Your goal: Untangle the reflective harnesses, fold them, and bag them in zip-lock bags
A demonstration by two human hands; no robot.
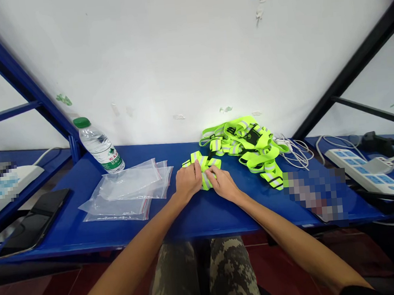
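Note:
Both hands work on a bunched neon-yellow reflective strap (203, 158) with silver-grey stripes, just above the blue shelf. My left hand (188, 181) is closed on its left side, fingers curled. From the other side my right hand (224, 182) grips the same strap, thumb toward the middle. Parts of the strap are hidden behind the fingers. Behind and to the right lies a tangled heap of similar reflective straps (247, 139) with black buckles. Left of my hands, several clear zip-lock bags (128, 189) overlap one another.
A water bottle (101, 146) with a green cap stands at the back left. A black phone (34, 221) lies at the left edge. White cable (298, 153) is coiled right of the straps, near a power strip (366, 173). A wall (176, 53) rises behind the blue shelf (203, 224).

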